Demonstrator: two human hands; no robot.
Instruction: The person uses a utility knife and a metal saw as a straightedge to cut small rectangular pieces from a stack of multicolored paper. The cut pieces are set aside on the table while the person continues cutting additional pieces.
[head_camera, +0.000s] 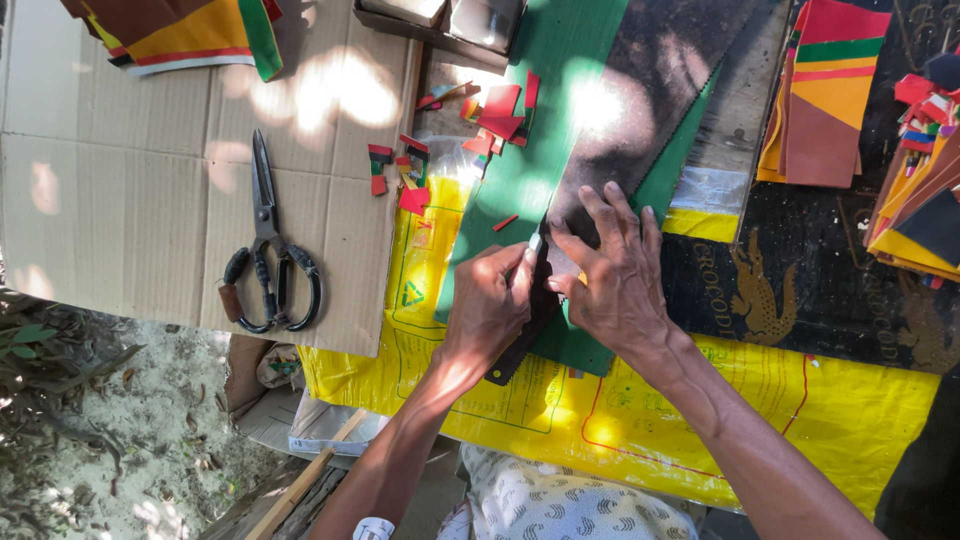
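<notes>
Both hands meet over a long dark strip (640, 90) with a saw-toothed edge that lies on a green sheet (545, 150). The left hand (490, 305) is closed around a thin white marking tool (533, 245), tip down at the near end of the strip, while the right hand (615, 275) is spread flat, fingers wide, pinning the strip and green sheet to the tabletop (820, 400) with its yellow sack covering. To mark or cut cleanly here, I judge the flat hand should press close beside the tool's tip so the layers cannot slide, and the tool should follow the strip's edge in one steady stroke toward the body. Black-handled scissors (268, 250) lie shut on the flattened cardboard (130, 170) well to the left, red offcuts (495, 115) sit scattered beyond the hands, and stacks of coloured sheets (825, 95) rest at the right.
</notes>
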